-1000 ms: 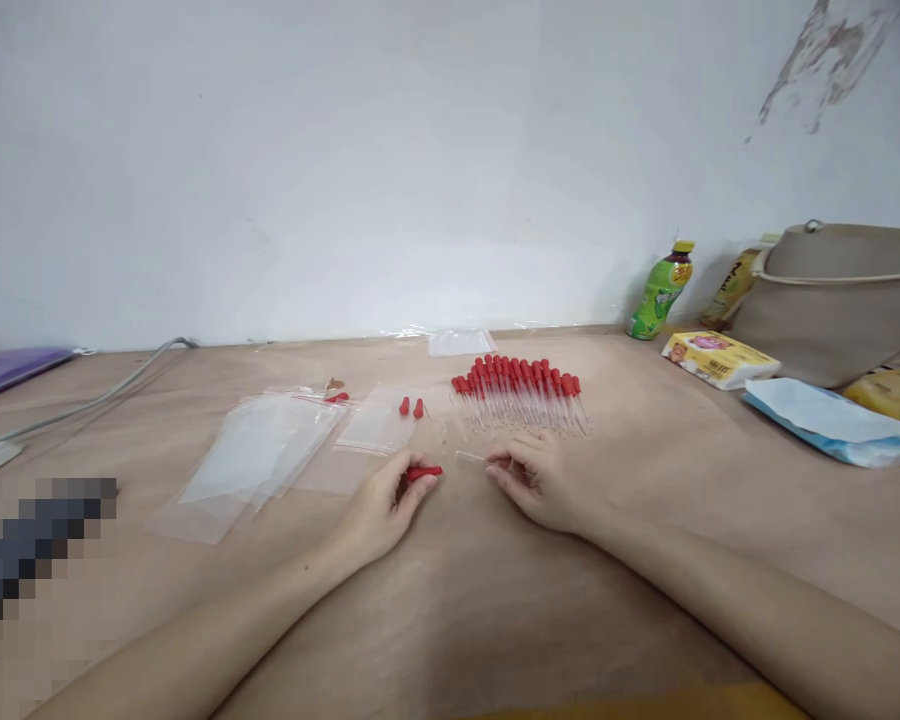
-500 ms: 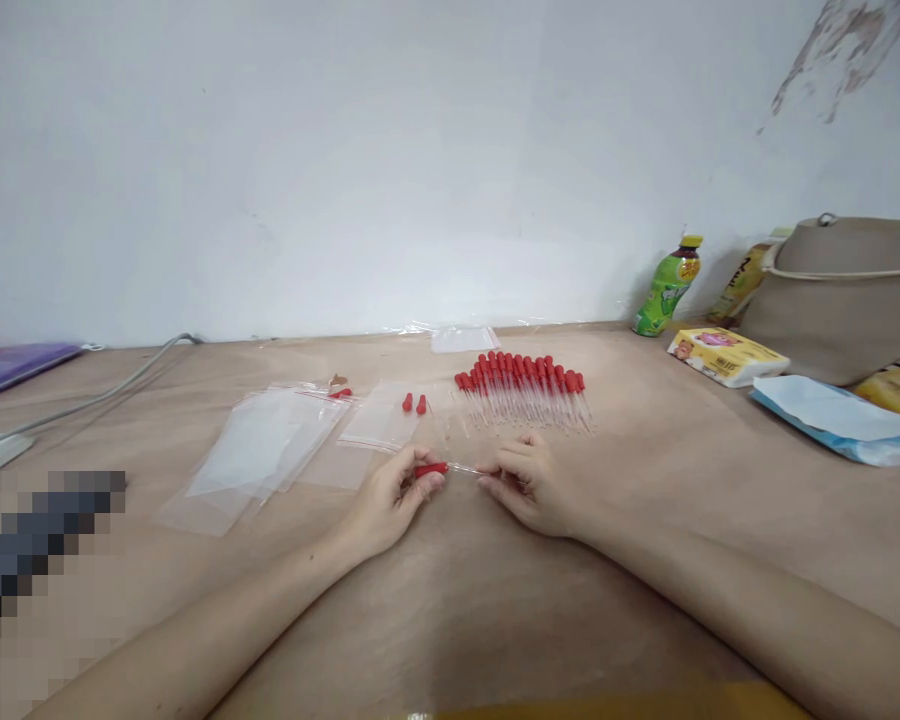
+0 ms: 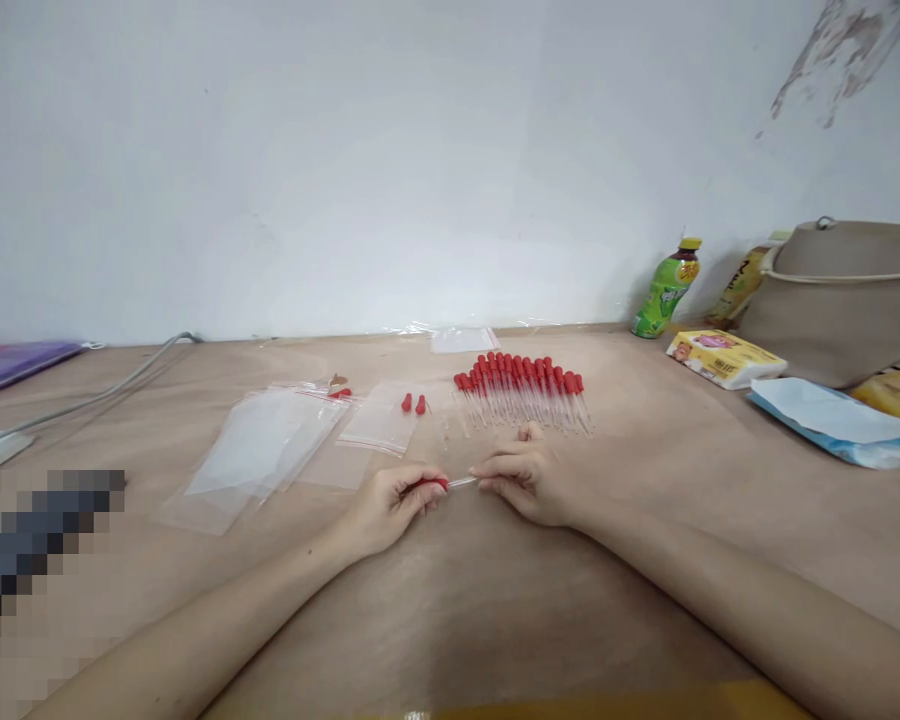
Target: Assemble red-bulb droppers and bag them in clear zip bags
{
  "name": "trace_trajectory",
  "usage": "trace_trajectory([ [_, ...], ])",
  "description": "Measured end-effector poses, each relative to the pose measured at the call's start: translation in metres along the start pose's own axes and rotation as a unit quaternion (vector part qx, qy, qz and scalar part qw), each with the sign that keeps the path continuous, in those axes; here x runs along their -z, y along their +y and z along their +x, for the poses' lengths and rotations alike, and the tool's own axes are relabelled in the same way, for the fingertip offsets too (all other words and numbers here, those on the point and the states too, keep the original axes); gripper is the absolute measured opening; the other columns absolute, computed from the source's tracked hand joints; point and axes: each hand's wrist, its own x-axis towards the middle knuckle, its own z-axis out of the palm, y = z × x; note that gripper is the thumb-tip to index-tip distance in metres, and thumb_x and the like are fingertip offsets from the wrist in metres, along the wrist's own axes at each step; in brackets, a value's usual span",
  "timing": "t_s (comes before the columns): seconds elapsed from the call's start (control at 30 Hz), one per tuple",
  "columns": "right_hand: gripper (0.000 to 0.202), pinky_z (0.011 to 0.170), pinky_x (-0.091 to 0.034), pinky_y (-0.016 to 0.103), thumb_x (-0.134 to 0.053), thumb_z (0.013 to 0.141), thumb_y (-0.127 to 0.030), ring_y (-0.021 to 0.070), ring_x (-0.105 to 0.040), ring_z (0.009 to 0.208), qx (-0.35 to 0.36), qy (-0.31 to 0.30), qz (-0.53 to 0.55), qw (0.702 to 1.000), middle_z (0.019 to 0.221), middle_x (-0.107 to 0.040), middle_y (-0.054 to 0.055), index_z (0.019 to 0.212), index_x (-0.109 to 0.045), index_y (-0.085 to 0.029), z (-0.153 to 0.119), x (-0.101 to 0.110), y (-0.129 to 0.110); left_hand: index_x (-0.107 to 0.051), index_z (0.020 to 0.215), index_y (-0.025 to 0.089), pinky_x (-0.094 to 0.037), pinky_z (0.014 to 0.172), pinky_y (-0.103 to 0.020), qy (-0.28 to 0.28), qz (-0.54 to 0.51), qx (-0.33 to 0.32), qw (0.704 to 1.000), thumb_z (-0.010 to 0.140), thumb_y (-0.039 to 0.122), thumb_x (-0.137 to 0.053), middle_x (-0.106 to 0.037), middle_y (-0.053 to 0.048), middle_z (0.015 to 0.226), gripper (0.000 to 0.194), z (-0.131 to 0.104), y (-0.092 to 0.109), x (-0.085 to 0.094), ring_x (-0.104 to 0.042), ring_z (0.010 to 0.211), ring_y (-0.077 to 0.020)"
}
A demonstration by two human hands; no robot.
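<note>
My left hand (image 3: 399,505) pinches a red rubber bulb (image 3: 439,483), mostly covered by the fingers. A thin clear glass tube (image 3: 461,482) spans the short gap from the bulb to my right hand (image 3: 521,478), whose fingers are closed on its other end. Whether the tube sits inside the bulb's mouth I cannot tell. Just beyond my right hand lies a row of red-topped droppers (image 3: 521,380), bulbs pointing to the wall. Two loose red bulbs (image 3: 413,404) rest to the left of the row, beside a few bare tubes (image 3: 459,415).
Clear zip bags (image 3: 262,450) lie flat on the left, another zip bag (image 3: 465,340) by the wall. A cable (image 3: 135,375) runs at far left. On the right are a green bottle (image 3: 666,290), a yellow tissue pack (image 3: 726,358), a blue-white packet (image 3: 832,420) and a beige bag (image 3: 840,300).
Both hands have come slightly closer together, and less of the tube shows between them. My left fingers now cover more of the red bulb. The things on the table have stayed put.
</note>
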Motion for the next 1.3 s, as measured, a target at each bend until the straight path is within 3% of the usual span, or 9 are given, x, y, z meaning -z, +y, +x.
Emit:
trace_trajectory([
  [0.23, 0.021, 0.07, -0.021, 0.032, -0.044, 0.087, -0.02, 0.0092, -0.055, 0.065, 0.059, 0.04, -0.074, 0.995, 0.079, -0.067, -0.001, 0.091, -0.065, -0.024, 0.001, 0.002, 0.006, -0.06, 0.087, 0.014, -0.047, 0.057, -0.022, -0.031, -0.035, 0.02, 0.999, 0.087, 0.033, -0.045, -0.057, -0.001, 0.063, 0.024, 0.002, 0.0, 0.0, -0.055, 0.059, -0.0109],
  [0.63, 0.022, 0.067, -0.018, 0.032, -0.043, 0.085, -0.019, 0.0103, -0.046, 0.059, 0.03, 0.023, -0.125, 0.991, 0.073, -0.065, 0.001, 0.084, -0.065, -0.021, -0.001, 0.0, -0.006, -0.063, 0.087, 0.017, -0.043, 0.052, -0.02, 0.008, 0.054, 0.0, 0.999, 0.084, 0.033, -0.049, -0.057, 0.0, 0.063, 0.022, -0.001, 0.002, -0.001, -0.052, 0.057, -0.0109],
  [0.8, 0.022, 0.066, -0.018, 0.032, -0.042, 0.085, -0.019, 0.0096, -0.042, 0.055, 0.032, 0.013, -0.117, 0.993, 0.067, -0.062, 0.0, 0.082, -0.063, -0.019, 0.0, -0.002, -0.013, -0.064, 0.087, 0.018, -0.045, 0.06, -0.022, 0.013, 0.116, -0.037, 0.993, 0.084, 0.032, -0.051, -0.064, -0.002, 0.075, 0.02, -0.002, 0.004, -0.001, -0.056, 0.066, -0.0128],
  [1.17, 0.027, 0.068, -0.02, 0.03, -0.038, 0.088, -0.023, 0.0093, -0.045, 0.055, -0.044, -0.03, -0.049, 0.997, 0.065, -0.063, 0.0, 0.073, -0.059, -0.017, 0.002, -0.014, -0.02, -0.063, 0.088, 0.017, -0.046, 0.063, -0.023, 0.018, 0.188, -0.112, 0.975, 0.086, 0.031, -0.048, -0.065, -0.002, 0.077, 0.02, -0.002, 0.003, -0.002, -0.059, 0.067, -0.0128],
  [1.3, 0.031, 0.07, -0.023, 0.03, -0.037, 0.09, -0.025, 0.0074, -0.042, 0.051, -0.098, -0.062, -0.005, 0.993, 0.059, -0.06, -0.003, 0.066, -0.055, -0.017, 0.005, -0.011, -0.022, -0.062, 0.096, 0.019, -0.047, 0.066, -0.024, 0.02, 0.253, -0.184, 0.949, 0.088, 0.027, -0.047, -0.067, -0.004, 0.081, 0.019, 0.0, -0.004, 0.0, -0.061, 0.071, -0.0143],
])
